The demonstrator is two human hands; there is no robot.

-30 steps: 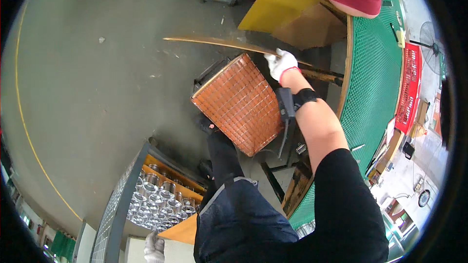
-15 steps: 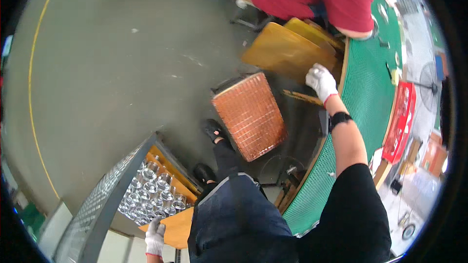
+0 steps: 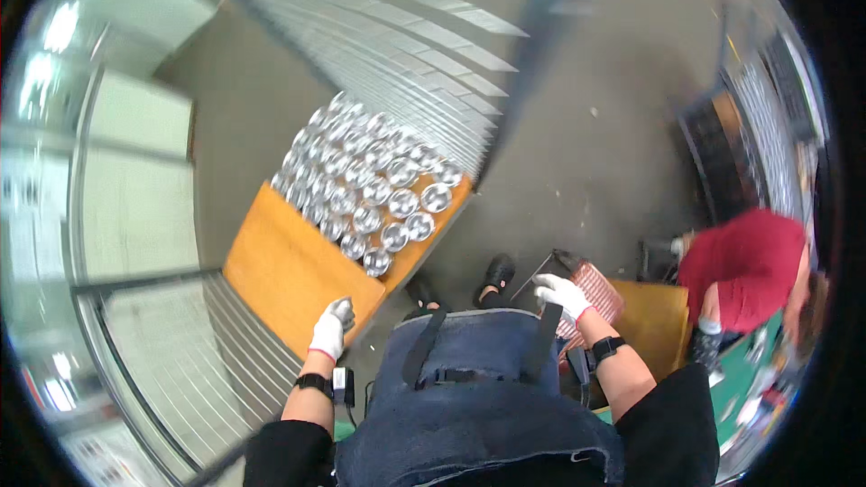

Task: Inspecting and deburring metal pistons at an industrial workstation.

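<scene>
The gloved left hand (image 3: 330, 326) is closed on the near edge of an orange board (image 3: 293, 275). The gloved right hand (image 3: 561, 293) grips a copper-coloured mesh tray (image 3: 597, 293) beside the knees. Farther away, shiny metal cups (image 3: 370, 185) stand on the board, inside a wire cage (image 3: 424, 54).

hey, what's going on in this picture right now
A person in a denim apron and white gloves stands beside a wire cage cart. Their left hand rests on the edge of an orange board that carries rows of shiny metal cups. Their right hand reaches to a reddish mesh tray by their side; whether it grips it is hard to tell. Another person in a red shirt bends over at the right.
</scene>
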